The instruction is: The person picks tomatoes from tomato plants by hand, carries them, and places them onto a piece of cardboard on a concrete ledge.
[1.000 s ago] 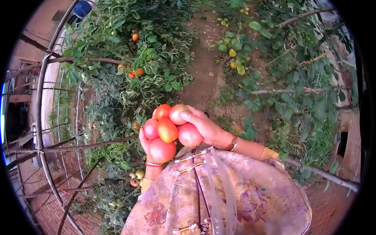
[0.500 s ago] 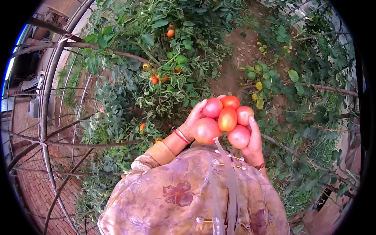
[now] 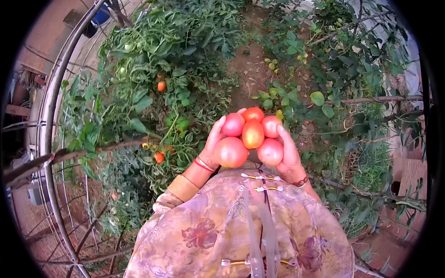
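Several ripe tomatoes sit bunched together in front of my chest, cupped between both palms. My left hand (image 3: 211,149) curls round the left side of the bunch, against a large pink tomato (image 3: 231,152) and a smaller pink tomato (image 3: 233,124) above it. On the other side, my right hand (image 3: 291,161) holds a pink tomato (image 3: 270,152) low down, its thumb by another pink tomato (image 3: 271,126). An orange-red oval tomato (image 3: 253,134) rests on top in the middle, with a red tomato (image 3: 253,114) behind it. Fingers beneath the bunch are hidden.
Tomato plants (image 3: 185,51) with orange fruit (image 3: 159,157) grow ahead and to the left. A bare soil path (image 3: 248,55) runs forward between them and leafy vines (image 3: 343,78) on the right. A curved pole frame (image 3: 48,111) stands at left; a branch rail (image 3: 92,152) crosses the plants.
The view has swung, so the plants on the left sit lower and more of the path shows ahead. Both hands, with the tomatoes, appear slightly further left; their grip looks the same.
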`<state>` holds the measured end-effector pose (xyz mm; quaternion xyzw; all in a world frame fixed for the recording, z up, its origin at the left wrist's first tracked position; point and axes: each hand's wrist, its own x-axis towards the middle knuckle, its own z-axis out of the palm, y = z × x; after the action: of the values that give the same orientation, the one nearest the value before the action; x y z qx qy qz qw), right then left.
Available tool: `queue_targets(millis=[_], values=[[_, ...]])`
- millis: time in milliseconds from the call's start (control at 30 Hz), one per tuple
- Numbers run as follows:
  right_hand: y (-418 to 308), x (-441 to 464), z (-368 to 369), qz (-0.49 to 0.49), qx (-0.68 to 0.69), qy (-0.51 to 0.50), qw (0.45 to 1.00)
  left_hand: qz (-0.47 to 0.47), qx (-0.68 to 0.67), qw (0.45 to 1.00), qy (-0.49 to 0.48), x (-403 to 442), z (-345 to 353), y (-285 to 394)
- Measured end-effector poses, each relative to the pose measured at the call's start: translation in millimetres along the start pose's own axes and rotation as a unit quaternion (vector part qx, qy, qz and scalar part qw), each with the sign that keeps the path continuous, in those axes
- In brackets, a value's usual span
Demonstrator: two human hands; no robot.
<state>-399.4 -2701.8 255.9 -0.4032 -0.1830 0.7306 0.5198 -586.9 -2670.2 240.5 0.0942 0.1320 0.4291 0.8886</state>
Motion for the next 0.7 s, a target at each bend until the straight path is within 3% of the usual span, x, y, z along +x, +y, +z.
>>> queue_targets(millis=[267,467,700], values=[[-56.2,123.7,-30.2,0.012,0.037,-0.054,0.998,0.034,0.055,0.998,0.028,119.6,-0.6,39.9],[-150.0,218.0,-53.5,-0.027,-0.007,-0.088,0.996,0.014,0.053,0.997,0.045,246.6,22.5,67.6],[-235.3,295.4,-85.2,-0.05,0.003,-0.061,0.997,0.017,0.054,0.998,0.035,372.3,42.3,84.4]])
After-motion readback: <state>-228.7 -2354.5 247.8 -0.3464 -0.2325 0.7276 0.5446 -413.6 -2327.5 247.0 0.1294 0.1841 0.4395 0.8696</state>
